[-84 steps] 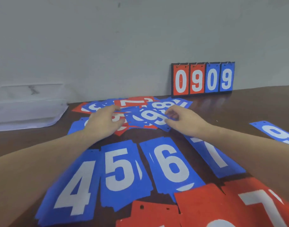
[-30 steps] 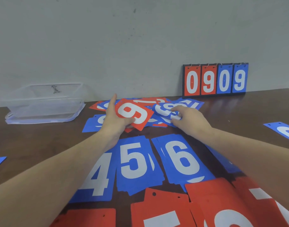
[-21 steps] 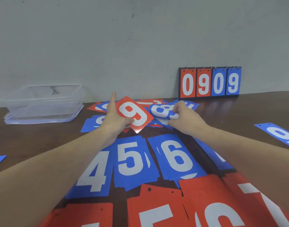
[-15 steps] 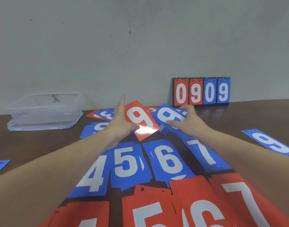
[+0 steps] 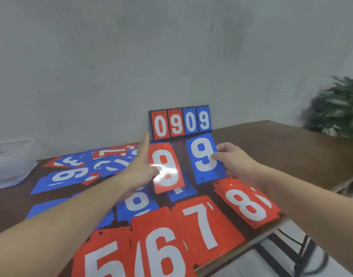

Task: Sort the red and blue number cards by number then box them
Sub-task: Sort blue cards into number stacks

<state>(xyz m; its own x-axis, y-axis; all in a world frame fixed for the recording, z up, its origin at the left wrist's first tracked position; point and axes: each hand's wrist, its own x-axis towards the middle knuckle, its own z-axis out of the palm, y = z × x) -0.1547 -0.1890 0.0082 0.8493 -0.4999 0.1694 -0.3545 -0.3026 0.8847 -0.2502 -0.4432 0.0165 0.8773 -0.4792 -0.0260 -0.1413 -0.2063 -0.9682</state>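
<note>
Wall-side scoreboard [image 5: 180, 122] — perhaps plant [image 5: 339, 108] beyond table [image 5: 281, 144].

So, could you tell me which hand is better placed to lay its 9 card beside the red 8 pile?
The right hand: its blue 9 card hangs just beyond the red 8 pile. The left hand holds the red 9 card farther left.
</note>
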